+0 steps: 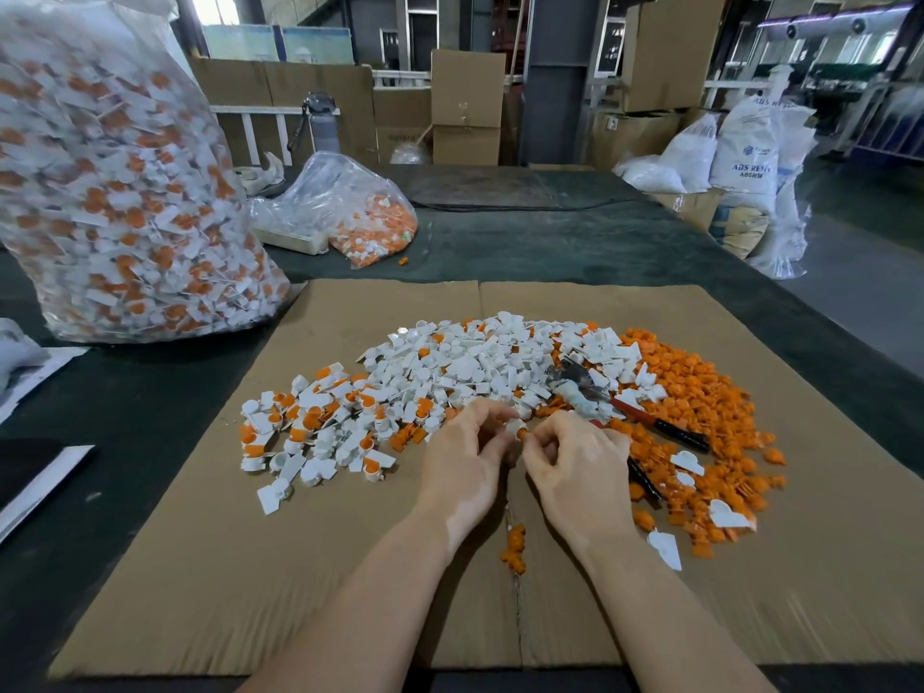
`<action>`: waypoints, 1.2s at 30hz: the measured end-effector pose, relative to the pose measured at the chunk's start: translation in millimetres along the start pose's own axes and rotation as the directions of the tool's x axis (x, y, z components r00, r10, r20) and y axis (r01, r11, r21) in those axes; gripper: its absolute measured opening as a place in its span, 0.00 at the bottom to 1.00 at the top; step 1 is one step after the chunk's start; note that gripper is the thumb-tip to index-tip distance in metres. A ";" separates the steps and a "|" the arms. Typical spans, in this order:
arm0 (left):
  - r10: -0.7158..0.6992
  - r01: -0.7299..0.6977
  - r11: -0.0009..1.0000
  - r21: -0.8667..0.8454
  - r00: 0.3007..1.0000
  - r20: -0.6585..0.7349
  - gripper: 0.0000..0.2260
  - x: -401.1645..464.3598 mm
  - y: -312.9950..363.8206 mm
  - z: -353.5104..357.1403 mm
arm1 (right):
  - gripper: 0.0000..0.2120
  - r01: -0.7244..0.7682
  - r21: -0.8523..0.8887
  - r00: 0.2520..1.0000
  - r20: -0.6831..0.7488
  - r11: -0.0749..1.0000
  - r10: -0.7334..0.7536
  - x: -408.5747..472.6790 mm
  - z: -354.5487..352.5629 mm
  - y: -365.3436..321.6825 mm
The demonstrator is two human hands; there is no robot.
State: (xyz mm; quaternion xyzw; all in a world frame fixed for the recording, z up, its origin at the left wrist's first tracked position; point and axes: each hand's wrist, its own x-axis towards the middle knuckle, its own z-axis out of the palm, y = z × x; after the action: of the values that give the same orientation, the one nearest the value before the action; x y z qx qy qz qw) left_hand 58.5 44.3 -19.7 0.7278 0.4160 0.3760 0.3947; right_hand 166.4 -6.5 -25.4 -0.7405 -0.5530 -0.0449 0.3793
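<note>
Left hand (pixel 462 467): fingers curled, pinching a white plastic shell (pixel 514 426) between thumb and fingertips, at the near edge of the parts heap.
Right hand (pixel 580 467): fingers curled, pinching an orange insert (pixel 523 434) at the fingertips, just right of the left hand.
White plastic shell: between the two hands, above the middle of the cardboard sheet (pixel 225 567), touching the orange insert.
Orange insert: small, mostly hidden by fingertips, pressed against the right side of the shell; seated or not, cannot tell.
White shell pile (pixel 475 362): loose, spread across the far middle of the cardboard.
Orange insert pile (pixel 700 407): on the right of the cardboard, with a few white shells lying on it.
Mixed white-and-orange pieces (pixel 310 427): on the left of the cardboard, beside the white pile.
Pliers (pixel 645 417): red and black handles, lying on the heap just far-right of the right hand, head wrapped in pale tape.
Orange cluster (pixel 515 542): a few inserts on the cardboard seam, near, between the wrists.
Large clear bag (pixel 115 192): far left on the dark green table (pixel 550 242), full of white-and-orange pieces.
Small clear bag (pixel 350 212): far, behind the cardboard, part full of orange and white pieces.
Water bottle (pixel 322 120): far, beyond the small bag.
White sacks (pixel 745 157): far right, on the floor beside the table.
</note>
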 end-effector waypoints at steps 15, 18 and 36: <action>0.059 -0.062 0.993 0.101 0.998 0.027 0.07 -2.0 0.2 0.3 | 0.09 -0.012 0.099 0.998 0.064 0.995 0.005 0.1 -3.8 1.2; -0.081 0.084 0.988 -0.131 0.996 0.029 0.07 -0.3 0.3 -1.4 | 0.06 0.005 0.158 0.999 0.033 0.987 -0.010 0.1 -5.8 -0.8; -0.091 0.096 0.985 -0.145 0.995 0.041 0.10 0.9 -4.0 -3.6 | 0.09 0.123 0.142 0.992 -0.011 0.982 -0.123 -0.6 -9.6 -4.1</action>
State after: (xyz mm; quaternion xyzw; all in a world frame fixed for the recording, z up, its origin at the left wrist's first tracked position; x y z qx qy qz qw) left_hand 54.4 47.4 -21.6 0.6828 0.4141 0.3743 0.4714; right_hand 166.1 -12.4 -16.8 -0.6758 -0.5991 -0.0295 0.4282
